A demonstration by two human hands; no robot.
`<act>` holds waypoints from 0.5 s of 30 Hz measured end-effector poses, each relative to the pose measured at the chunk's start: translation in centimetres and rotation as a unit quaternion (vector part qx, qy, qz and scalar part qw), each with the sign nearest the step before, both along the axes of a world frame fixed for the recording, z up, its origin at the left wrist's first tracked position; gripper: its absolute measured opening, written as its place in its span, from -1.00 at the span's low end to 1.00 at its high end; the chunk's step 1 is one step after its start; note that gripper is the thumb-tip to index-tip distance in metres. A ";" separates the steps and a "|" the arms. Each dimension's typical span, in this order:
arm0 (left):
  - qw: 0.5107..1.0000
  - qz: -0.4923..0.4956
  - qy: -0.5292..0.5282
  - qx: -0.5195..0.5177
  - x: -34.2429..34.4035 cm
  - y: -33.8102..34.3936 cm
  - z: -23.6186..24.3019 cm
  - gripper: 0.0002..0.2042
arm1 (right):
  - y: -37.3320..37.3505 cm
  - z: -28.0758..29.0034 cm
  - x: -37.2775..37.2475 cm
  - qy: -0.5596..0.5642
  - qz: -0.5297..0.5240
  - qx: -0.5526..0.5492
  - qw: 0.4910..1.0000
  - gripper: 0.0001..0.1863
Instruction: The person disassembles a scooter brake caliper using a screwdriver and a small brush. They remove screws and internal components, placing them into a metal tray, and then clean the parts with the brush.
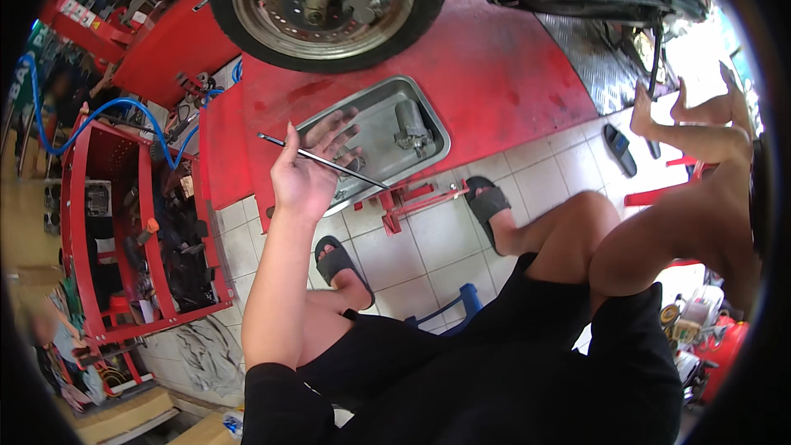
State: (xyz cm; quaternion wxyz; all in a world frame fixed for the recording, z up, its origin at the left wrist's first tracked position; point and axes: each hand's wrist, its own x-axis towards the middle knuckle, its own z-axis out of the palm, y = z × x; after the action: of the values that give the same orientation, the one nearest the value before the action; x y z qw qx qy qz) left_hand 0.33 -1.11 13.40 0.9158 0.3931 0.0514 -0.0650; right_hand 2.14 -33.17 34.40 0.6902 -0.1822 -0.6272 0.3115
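Observation:
My left hand [317,161] is raised palm up over a shallow metal tray [435,107], fingers spread. Across its palm runs a thin black and silver metal rod [362,175], held in the crook of the thumb. One rod end pokes out left of the thumb, the other past the tray's near rim. Inside the tray lies a grey cylindrical metal part [410,125], possibly a small motor. My right arm [651,251] bends out toward the right rim. Its hand cannot be made out among the overlapping, dim skin shapes there.
A motorcycle's front wheel [325,53] stands on a red lift platform [511,74]. At left is a red tool cart [148,222], with a blue air hose [136,105] above. A blue stool [470,298] is beneath me. Black slides [620,151] and another person's bare feet [641,111] appear at right.

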 end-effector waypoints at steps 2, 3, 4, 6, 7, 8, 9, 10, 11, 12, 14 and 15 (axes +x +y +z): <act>1.000 -0.002 -0.003 -0.024 0.4 -0.4 0.2 -0.38 | 0.1 -1.5 1.2 0.013 -0.192 -0.130 0.973 -0.70; 0.999 0.020 -0.003 -0.025 -0.1 0.6 0.1 -0.38 | 1.7 -3.7 2.3 0.025 -0.277 -0.234 0.931 -0.68; 0.999 0.022 -0.010 -0.036 -0.1 0.6 0.2 -0.39 | 3.1 -5.8 2.5 0.012 -0.360 -0.343 0.867 -0.66; 0.997 0.031 0.002 -0.066 0.1 -0.3 0.4 -0.38 | 5.8 -11.0 1.3 -0.135 -0.465 -0.467 0.740 -0.63; 0.996 0.043 0.010 -0.075 0.1 -0.6 0.5 -0.38 | 6.8 -14.3 0.3 -0.264 -0.529 -0.423 0.687 -0.56; 0.996 0.022 0.001 -0.082 -0.1 -0.8 0.6 -0.36 | 7.1 -16.9 -1.0 -0.330 -0.529 -0.438 0.647 -0.49; 0.997 0.009 -0.019 -0.076 0.6 -0.4 1.2 -0.35 | 7.6 -18.7 -1.2 -0.378 -0.501 -0.466 0.623 -0.32; 0.998 0.004 -0.015 -0.067 0.3 -0.9 0.8 -0.33 | 7.7 -20.3 -1.9 -0.384 -0.483 -0.465 0.634 -0.22; 0.997 -0.014 -0.035 -0.070 0.4 -0.8 0.6 -0.34 | 7.9 -21.3 -1.8 -0.375 -0.448 -0.486 0.650 -0.16; 0.997 -0.017 -0.043 -0.065 0.5 -0.7 -0.2 -0.34 | 8.8 -21.0 -1.7 -0.316 -0.401 -0.526 0.680 -0.19; 0.998 -0.021 -0.050 -0.038 0.9 -0.4 -0.9 -0.34 | 10.3 -20.2 -1.1 -0.196 -0.339 -0.497 0.774 -0.46; 0.998 -0.031 -0.046 -0.029 0.9 -0.4 -1.1 -0.34 | 10.9 -20.7 -1.0 -0.150 -0.301 -0.512 0.791 -0.53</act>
State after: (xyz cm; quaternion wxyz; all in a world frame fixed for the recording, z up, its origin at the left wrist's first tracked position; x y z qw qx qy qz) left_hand 1.20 -1.54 12.34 0.9258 0.3701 -0.0052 -0.0767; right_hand 1.14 -22.31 13.68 0.4524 -0.7324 -0.3851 0.3324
